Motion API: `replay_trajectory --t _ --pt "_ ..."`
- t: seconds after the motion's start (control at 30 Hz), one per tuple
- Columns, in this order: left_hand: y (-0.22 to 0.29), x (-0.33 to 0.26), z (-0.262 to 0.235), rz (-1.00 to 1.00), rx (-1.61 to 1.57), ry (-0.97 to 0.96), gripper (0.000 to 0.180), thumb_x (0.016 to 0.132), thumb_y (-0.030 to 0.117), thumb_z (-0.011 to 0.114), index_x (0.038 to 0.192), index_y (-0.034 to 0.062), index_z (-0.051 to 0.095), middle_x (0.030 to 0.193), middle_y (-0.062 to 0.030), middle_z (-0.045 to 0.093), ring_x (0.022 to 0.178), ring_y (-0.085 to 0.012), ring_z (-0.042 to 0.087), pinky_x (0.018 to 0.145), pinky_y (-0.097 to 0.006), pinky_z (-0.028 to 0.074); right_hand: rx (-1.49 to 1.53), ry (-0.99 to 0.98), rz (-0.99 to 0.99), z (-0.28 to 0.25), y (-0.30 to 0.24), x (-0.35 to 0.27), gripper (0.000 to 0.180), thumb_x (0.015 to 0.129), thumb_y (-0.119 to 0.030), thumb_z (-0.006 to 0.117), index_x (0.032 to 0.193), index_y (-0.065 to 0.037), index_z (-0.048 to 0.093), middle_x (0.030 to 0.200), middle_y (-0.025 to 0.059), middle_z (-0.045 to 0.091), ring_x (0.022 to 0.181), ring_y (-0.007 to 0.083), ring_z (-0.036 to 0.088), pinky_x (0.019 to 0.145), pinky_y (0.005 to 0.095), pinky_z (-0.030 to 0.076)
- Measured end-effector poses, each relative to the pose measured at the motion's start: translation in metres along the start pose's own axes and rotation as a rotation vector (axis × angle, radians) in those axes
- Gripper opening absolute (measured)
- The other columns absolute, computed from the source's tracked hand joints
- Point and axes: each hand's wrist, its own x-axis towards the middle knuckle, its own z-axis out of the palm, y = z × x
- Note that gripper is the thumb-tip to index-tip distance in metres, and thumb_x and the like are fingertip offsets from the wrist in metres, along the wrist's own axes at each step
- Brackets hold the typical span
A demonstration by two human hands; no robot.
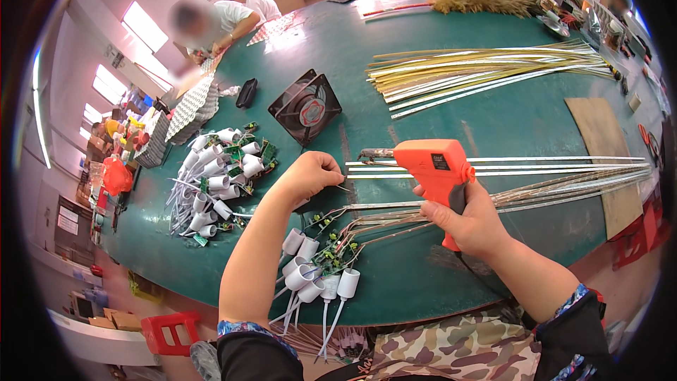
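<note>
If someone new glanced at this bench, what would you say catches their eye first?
Most likely the orange soldering gun gripped in the right hand at centre, its tip pointing at the left hand. Next, the pile of white lamp sockets to the left and the yellowish strips fanned across the green table.

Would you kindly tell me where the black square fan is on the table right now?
In the head view, the black square fan stands tilted on the green table, left of centre, beyond the left hand and right of the pile of white sockets.

Electronics assembly workshop, green worktable [493,113], lamp sockets [211,169]
</note>
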Motion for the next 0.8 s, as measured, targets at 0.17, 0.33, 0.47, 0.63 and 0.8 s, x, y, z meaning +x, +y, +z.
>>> replay_trajectory --t 0.17,0.33,0.47,0.63,0.8 --pt "-0.006 0.009 -0.005 0.015 0.069 -0.046 0.011 0.078 0.011 0.073 0.079 0.0017 0.069 0.071 0.0004 0.062 0.066 -0.0095 0.054 0.059 -0.027 0.043 -0.333 -0.042 -0.12 0.004 0.005 0.004 0.049 0.09 -0.023 0.07 0.13 -0.003 0.051 0.11 0.0144 0.066 0.101 0.0281 0.064 0.091 0.0373 0.048" --pt "-0.001 0.012 -0.003 0.052 0.117 -0.067 0.011 0.076 0.011 0.073 0.078 0.0015 0.069 0.068 -0.0004 0.062 0.065 -0.0099 0.054 0.06 -0.028 0.043 -0.333 -0.044 -0.141 0.01 0.02 0.007 0.051 0.09 -0.025 0.07 0.132 -0.004 0.05 0.109 0.0168 0.066 0.099 0.0331 0.064 0.089 0.0394 0.048" --pt "-0.001 0.013 -0.003 0.049 0.147 -0.068 0.01 0.075 0.011 0.072 0.078 0.0015 0.069 0.067 -0.0009 0.062 0.064 -0.0101 0.054 0.06 -0.029 0.043 -0.42 -0.051 -0.162 0.013 0.022 0.008 0.052 0.09 -0.027 0.07 0.132 -0.004 0.05 0.109 0.018 0.066 0.1 0.0356 0.064 0.088 0.0405 0.048" --pt "-0.001 0.015 -0.002 0.054 0.16 -0.061 0.01 0.074 0.01 0.072 0.078 0.0017 0.069 0.067 -0.0008 0.062 0.064 -0.01 0.054 0.059 -0.029 0.043 -0.458 -0.07 -0.139 0.015 0.018 0.009 0.051 0.091 -0.028 0.069 0.132 -0.005 0.05 0.111 0.0187 0.066 0.101 0.0376 0.063 0.089 0.0413 0.048" --pt "-0.004 0.017 -0.002 0.059 0.154 -0.056 0.009 0.074 0.01 0.071 0.078 0.0018 0.069 0.067 -0.0006 0.062 0.064 -0.0099 0.053 0.059 -0.029 0.043 -0.462 -0.087 -0.121 0.015 0.018 0.008 0.05 0.091 -0.028 0.068 0.132 -0.006 0.05 0.112 0.019 0.065 0.103 0.039 0.062 0.089 0.0426 0.048"
